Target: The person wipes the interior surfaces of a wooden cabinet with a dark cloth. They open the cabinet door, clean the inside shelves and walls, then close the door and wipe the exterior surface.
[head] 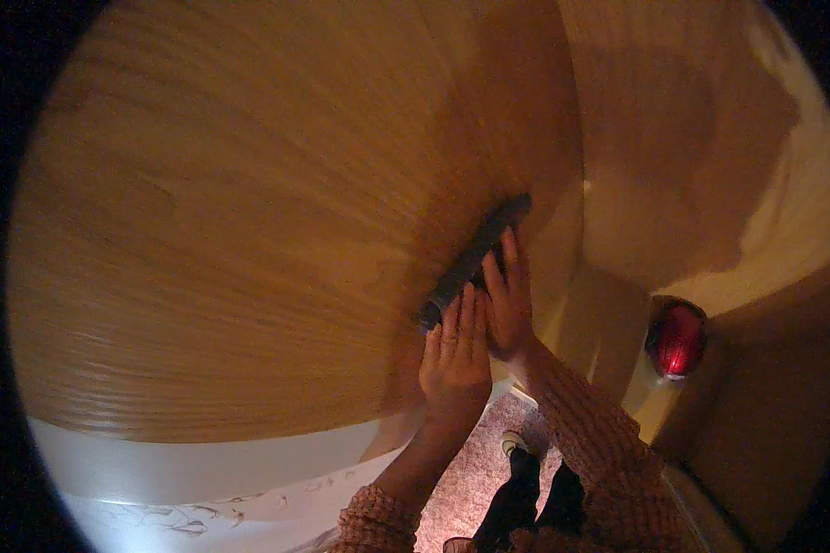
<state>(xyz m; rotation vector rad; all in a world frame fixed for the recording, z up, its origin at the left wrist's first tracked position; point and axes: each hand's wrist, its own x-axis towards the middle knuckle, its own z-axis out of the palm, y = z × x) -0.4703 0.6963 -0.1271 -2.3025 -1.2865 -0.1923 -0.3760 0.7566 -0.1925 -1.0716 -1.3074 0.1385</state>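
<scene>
A long dark bar-shaped object (pixel 474 259) lies slantwise against a brown wood-grain panel (pixel 249 228); its exact kind cannot be made out. My left hand (pixel 458 359) is at its lower end, fingers extended onto its near edge. Just right of it and higher up, my right hand (pixel 510 301) holds the bar's upper half, with two fingers reaching along its side. The thumbs and the underside of the bar are hidden. Both wrists come out of knitted sleeves.
Another wood-grain surface (pixel 643 138) meets the panel at right, partly in shadow. A shiny red object (pixel 679 339) sits lower right. White trim (pixel 200 466) and a patterned white surface (pixel 249 515) border the panel below. Pinkish carpet (pixel 456 491) lies under my feet.
</scene>
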